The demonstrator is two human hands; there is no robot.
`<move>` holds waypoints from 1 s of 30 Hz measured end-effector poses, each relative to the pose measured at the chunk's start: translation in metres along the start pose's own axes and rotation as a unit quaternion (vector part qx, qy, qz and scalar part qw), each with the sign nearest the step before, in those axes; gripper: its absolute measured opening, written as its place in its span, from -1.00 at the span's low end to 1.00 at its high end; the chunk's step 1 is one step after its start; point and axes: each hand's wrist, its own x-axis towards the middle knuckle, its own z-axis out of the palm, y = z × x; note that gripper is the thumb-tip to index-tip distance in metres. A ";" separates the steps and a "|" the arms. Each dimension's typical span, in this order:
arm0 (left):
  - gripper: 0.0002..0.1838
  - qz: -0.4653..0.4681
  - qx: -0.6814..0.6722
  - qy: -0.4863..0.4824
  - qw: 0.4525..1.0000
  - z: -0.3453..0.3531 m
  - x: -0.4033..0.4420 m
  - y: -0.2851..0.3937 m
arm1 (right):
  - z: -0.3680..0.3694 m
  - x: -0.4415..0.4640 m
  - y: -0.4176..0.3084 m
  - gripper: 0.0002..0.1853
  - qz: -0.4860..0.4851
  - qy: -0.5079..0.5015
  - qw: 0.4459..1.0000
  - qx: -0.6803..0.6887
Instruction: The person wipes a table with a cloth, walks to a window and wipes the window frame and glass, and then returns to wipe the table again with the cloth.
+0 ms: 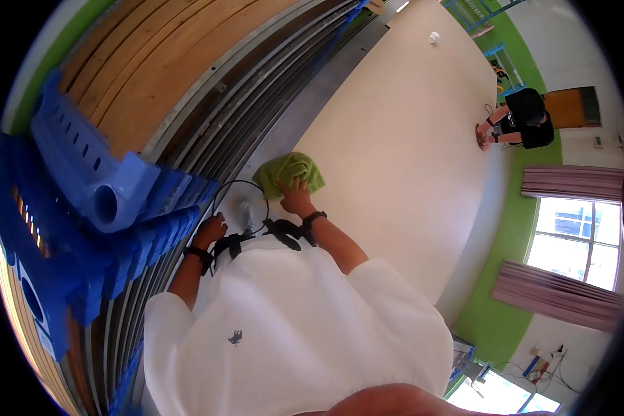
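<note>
My right hand (298, 197) presses down on a bunched green towel (288, 170), its fingers bent into the folds. The towel lies where the pale flat surface (388, 152) meets a grey strip beside the stacked frames. Near my waist, my left hand (212, 231) is closed with its fingers curled; what it holds, if anything, is hidden. A thin black cable (256, 182) loops between my hands. Below the towel, a translucent object (246, 215) shows partly, too unclear to name. Both wrists wear black bands.
Stacked wooden-slatted bed frames (152, 69) with blue plastic ends (97, 180) crowd my left side. A person (523, 121) in dark clothing is at the far right. A small white round object (433, 38) lies farther off. Windows with pink curtains (568, 182) line the green-and-white wall.
</note>
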 end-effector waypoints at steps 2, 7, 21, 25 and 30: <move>-0.74 0.005 -0.027 -0.025 0.999 0.003 -0.020 -0.015 | -0.013 0.021 -0.026 -0.23 -0.037 -0.057 0.997 -0.026; -0.79 0.055 -0.193 -0.014 0.980 -0.028 -0.013 0.024 | -0.011 0.036 -0.054 -0.28 -0.049 -0.142 0.987 -0.060; -0.36 0.425 0.150 -0.099 0.887 0.053 0.097 0.146 | 0.064 -0.104 0.085 -0.48 0.112 -0.150 0.969 0.165; -0.39 0.401 0.054 -0.138 0.904 0.072 0.099 0.167 | 0.052 -0.097 0.094 -0.48 0.105 -0.142 0.964 0.201; -0.42 0.324 -0.033 -0.171 0.930 0.076 0.126 0.153 | -0.003 -0.055 0.039 -0.49 0.047 -0.100 0.973 0.203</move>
